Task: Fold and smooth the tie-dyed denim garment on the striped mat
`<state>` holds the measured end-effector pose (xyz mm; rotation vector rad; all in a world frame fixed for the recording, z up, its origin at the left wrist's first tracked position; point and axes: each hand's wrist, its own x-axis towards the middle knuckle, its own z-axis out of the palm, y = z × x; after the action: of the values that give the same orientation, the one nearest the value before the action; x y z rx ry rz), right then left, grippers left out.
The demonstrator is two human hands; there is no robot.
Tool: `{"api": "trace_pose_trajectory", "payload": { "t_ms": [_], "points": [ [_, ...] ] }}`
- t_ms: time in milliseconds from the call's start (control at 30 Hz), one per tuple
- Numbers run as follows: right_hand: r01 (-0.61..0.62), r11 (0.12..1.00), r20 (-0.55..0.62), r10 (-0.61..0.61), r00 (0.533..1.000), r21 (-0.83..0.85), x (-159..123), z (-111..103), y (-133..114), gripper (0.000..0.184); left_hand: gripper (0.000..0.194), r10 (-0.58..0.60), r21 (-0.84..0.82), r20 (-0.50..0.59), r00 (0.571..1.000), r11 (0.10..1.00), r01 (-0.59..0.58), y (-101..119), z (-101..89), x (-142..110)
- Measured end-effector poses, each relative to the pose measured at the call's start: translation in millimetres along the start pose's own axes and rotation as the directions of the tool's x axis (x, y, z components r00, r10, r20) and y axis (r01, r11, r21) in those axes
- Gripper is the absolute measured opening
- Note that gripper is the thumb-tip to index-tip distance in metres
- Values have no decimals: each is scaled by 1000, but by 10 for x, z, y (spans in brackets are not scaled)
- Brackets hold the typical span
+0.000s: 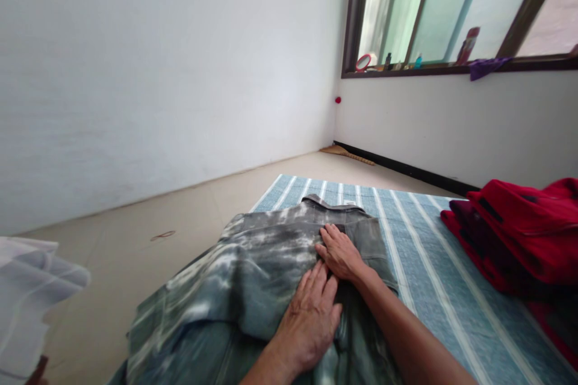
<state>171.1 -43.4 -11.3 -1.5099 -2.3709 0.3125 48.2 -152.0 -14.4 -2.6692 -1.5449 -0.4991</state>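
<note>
Your left hand [309, 322] and right hand [341, 252] lay open and flat, gripping nothing, on the grey tie-dyed shirt [266, 261]. It lay on a blue striped mat [433, 271] on the tiled floor [135, 258], with red clothes [519, 234] at the mat's far right, below a window [451, 12].

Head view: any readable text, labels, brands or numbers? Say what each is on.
No text is legible.
White tag inside the collar of the grey tie-dyed shirt: too small to read.
Red container on the window ledge: marking too blurred to read.
Small blue bottle on that ledge: too small to read.
</note>
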Motion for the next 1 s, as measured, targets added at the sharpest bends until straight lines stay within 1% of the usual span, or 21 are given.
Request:
{"api": "trace_pose_trajectory", "payload": {
  "t_ms": [167, 300, 367, 467, 533, 600, 633, 700, 800, 867, 1000],
  "points": [
    [-17, 1000, 15, 17, 1000, -13, 37, -40, 20, 48, 56, -32, -40, 28, 999, 999, 33, -35, 37, -21],
    [-35, 999, 24, 35, 999, -16, 42, -41, 6, 51, 58, -99, -152, 3, 995, 984, 99, -52, 50, -48],
    [-39, 999, 32, 39, 999, -8, 37, -45, -12, 57, 58, -139, -243, 4, 990, 960, 135, -62, -7, -47],
    [-30, 1000, 74, 30, 997, -2, 24, -68, -36, 72, 53, -211, -392, 20, 977, 898, 202, -101, -172, 17],
    [-19, 1000, 105, 20, 994, -7, 15, -86, -45, 79, 43, -264, -459, 9, 965, 856, 238, -146, -289, 125],
    [-5, 1000, 114, 8, 993, -26, 7, -96, -45, 78, 35, -303, -474, -32, 952, 843, 252, -193, -360, 281],
    [3, 999, 110, 2, 994, -39, 2, -96, -43, 76, 35, -316, -465, -53, 947, 847, 257, -215, -369, 369],
    [18, 998, 98, -12, 995, -63, -10, -88, -33, 72, 36, -322, -454, -52, 945, 851, 265, -249, -335, 537],
    [41, 996, 79, -35, 996, -74, -34, -64, -8, 67, 41, -256, -479, 26, 966, 845, 237, -288, -204, 695],
    [55, 995, 64, -50, 997, -77, -49, -50, 9, 67, 47, -250, -490, 44, 967, 839, 239, -310, -115, 720],
    [60, 995, 26, -58, 998, -75, -73, -45, -10, 63, 53, -317, -487, 18, 948, 825, 286, -314, -32, 661]
  ]
}}
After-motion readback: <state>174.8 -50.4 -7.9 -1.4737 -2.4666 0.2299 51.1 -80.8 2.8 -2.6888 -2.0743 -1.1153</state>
